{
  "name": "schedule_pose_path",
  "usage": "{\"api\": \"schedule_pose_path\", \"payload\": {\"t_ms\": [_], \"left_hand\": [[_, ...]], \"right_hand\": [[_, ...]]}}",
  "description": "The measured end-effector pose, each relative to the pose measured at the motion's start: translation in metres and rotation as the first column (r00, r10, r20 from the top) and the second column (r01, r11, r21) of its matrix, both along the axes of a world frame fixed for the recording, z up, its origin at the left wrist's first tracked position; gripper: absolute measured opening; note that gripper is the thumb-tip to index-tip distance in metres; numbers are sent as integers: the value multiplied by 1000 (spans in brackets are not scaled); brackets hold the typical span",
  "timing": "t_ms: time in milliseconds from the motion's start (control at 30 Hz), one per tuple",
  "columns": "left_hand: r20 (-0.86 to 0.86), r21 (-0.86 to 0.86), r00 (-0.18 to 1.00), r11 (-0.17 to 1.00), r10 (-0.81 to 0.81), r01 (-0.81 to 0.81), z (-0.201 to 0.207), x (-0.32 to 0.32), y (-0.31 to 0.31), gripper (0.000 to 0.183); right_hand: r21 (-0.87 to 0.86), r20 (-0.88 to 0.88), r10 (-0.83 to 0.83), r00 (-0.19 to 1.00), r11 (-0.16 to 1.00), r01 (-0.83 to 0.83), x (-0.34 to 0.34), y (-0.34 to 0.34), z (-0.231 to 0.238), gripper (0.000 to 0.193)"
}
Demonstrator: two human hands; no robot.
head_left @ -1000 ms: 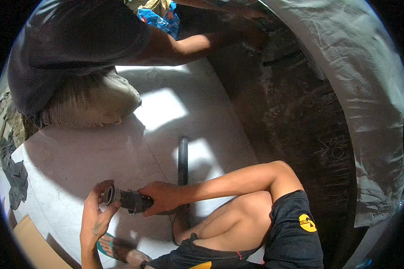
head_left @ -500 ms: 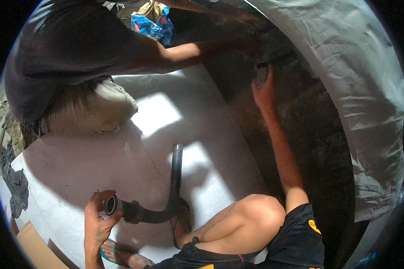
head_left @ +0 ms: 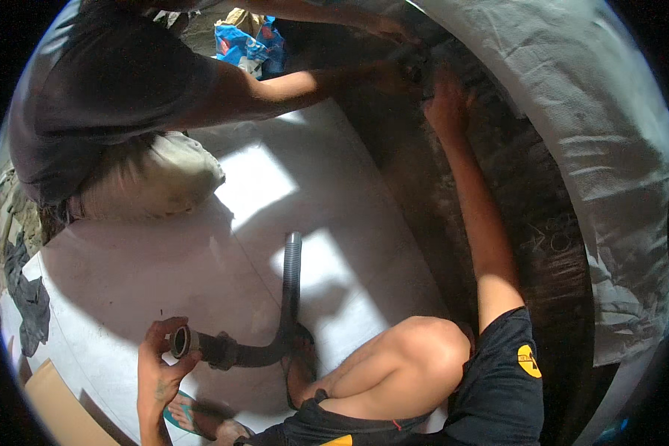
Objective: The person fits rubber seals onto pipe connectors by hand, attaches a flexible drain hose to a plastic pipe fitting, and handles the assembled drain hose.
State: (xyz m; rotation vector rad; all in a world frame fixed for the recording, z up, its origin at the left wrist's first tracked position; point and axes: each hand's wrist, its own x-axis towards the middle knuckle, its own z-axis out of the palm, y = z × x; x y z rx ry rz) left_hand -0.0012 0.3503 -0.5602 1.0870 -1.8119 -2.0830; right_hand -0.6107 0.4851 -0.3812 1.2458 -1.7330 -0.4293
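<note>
"What's on the arm well behind the right hand [head_left: 449, 108]?"

"A short black sleeve [head_left: 483, 383] with a rounded yellow mark [head_left: 528, 362], a dark shape inside it."

"And around the left hand [head_left: 158, 372]?"

"Just below it, a teal sandal [head_left: 189, 405]. Farther right, black shorts [head_left: 327, 422], a yellow patch [head_left: 340, 441], a small red tag [head_left: 398, 426]."

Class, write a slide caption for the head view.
The left hand holds a bent dark pipe by its open end; the right hand is outstretched near a co-worker's hand.
</note>
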Motion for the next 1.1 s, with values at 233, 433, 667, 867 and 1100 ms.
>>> {"api": "schedule_pose_path", "payload": {"t_ms": [233,433,667,867,1100], "left_hand": [[30,-24,998,998,-55,55,-3,0,2,56],[-89,-192,996,981,10,-27,-15,1,3,55],[-47,-175,999,985,-15,6,-19,6,-2,56],[-86,-76,996,997,19,-26,-17,7,-1,55],[-100,-80,995,997,-9,1,-22,6,1,54]], "right_hand": [[-83,90,-48,995,995,55,23,-21,0,70],[-71,67,97,993,993,-92,21,-12,8,70],[-161,92,-452,887,872,461,35,-18,0,73],[-234,380,-149,913,939,251,15,-14,0,64],[-209,332,-255,908,919,334,31,-15,-36,86]]}}
